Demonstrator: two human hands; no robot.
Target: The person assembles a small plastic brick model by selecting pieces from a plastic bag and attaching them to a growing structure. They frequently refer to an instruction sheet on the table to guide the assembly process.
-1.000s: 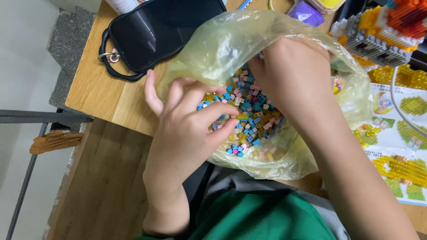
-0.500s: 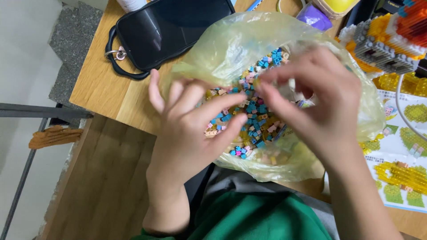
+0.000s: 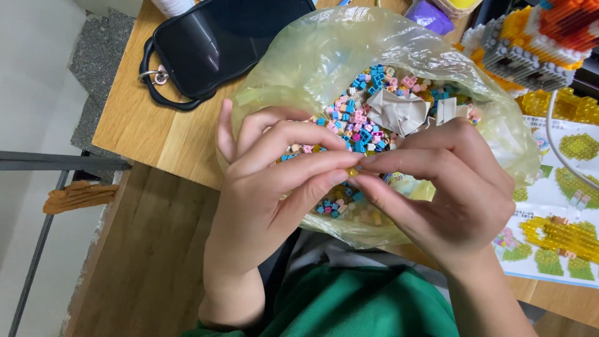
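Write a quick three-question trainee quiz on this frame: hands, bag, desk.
1. True or false: the left hand and right hand meet fingertip to fingertip over the open plastic bag.
2. What fills the bag? A) coins B) small coloured bricks C) rice
3. What lies on the wooden desk left of the bag?

Key
1. True; they pinch a tiny yellowish piece between them.
2. B; mostly blue and pink, with crumpled white paper among them.
3. A dark phone in a case with a looped strap.
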